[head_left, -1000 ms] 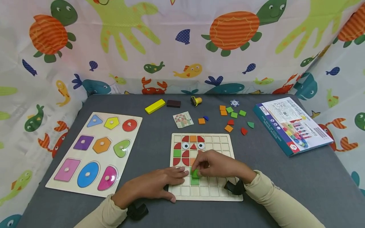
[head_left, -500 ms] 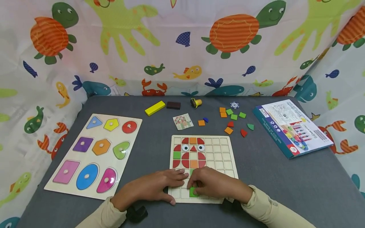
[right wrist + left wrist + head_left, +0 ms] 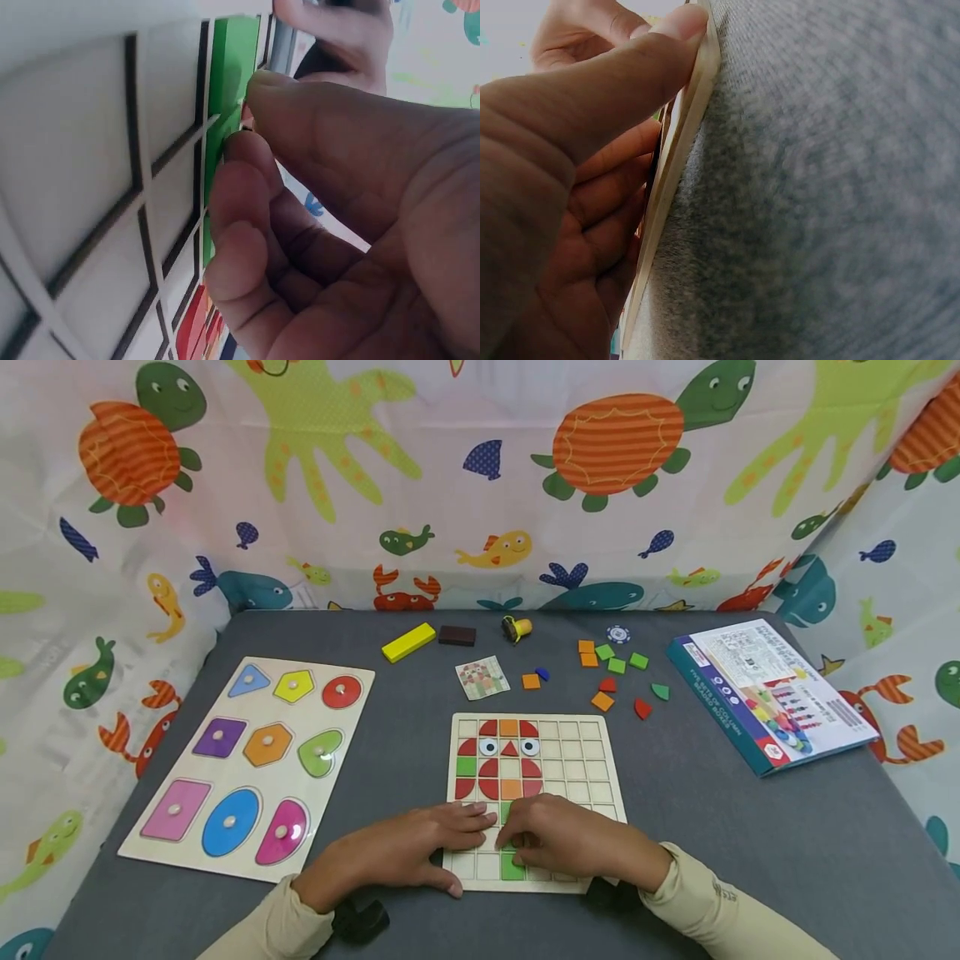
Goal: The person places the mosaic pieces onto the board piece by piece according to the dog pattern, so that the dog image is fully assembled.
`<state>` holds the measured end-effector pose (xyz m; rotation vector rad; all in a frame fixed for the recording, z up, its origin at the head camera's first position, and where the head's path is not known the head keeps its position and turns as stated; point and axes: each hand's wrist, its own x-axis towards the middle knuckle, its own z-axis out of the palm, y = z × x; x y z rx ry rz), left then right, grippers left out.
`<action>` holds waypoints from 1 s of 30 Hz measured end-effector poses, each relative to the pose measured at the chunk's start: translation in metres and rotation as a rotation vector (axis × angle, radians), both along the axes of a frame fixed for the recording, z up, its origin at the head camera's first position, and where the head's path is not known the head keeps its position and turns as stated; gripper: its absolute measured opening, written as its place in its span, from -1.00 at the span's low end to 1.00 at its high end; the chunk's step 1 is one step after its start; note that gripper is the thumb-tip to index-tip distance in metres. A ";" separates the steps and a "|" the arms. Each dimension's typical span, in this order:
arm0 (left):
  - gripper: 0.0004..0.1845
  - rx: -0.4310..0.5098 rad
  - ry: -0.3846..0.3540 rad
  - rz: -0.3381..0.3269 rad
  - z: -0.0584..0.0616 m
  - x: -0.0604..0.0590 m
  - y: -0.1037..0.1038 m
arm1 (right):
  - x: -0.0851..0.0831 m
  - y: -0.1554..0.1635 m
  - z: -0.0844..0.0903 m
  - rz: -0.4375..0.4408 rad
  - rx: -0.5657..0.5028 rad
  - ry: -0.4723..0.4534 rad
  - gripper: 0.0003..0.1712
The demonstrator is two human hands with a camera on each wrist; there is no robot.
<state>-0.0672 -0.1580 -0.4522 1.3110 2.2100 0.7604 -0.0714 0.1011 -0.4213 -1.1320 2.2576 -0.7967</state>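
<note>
My left hand (image 3: 420, 837) rests on the left side of a pale wooden grid board (image 3: 557, 748), fingers laid over its cells. Its thumb touches the board's front left corner, against the edge (image 3: 660, 202) in the left wrist view. My right hand (image 3: 570, 837) is low over the board with fingers curled. Its thumb tip touches a green square tile (image 3: 513, 867) lying in a front-row cell. In the right wrist view the fingertips are beside that tile (image 3: 234, 56), over more green in the same column. Red pieces (image 3: 489, 775), orange squares and two round eyes fill cells farther back.
A knobbed shape puzzle (image 3: 288, 802) lies on the left. Behind the board are a picture card (image 3: 482, 677), a yellow block (image 3: 408, 642) and a dark block (image 3: 457, 635). Loose orange squares (image 3: 602, 701) and other small pieces lie back right, beside a flat box (image 3: 772, 693).
My right hand has moved toward the board's front with a green tile, which now lies in the front-row cell. My left hand has stayed on the board.
</note>
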 end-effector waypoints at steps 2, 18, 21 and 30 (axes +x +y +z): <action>-0.23 -0.004 0.004 -0.004 0.000 0.000 0.000 | 0.001 0.000 0.000 0.017 0.002 0.002 -0.81; -0.23 -0.014 0.018 -0.001 0.002 -0.001 0.000 | 0.003 -0.003 0.005 0.031 0.048 0.086 -0.87; -0.23 -0.017 0.014 -0.001 0.003 0.000 0.000 | -0.004 0.005 0.004 -0.017 -0.012 0.039 -0.86; -0.22 -0.024 0.023 0.001 0.002 0.001 0.001 | -0.055 0.054 0.002 -0.395 -0.124 0.162 -0.80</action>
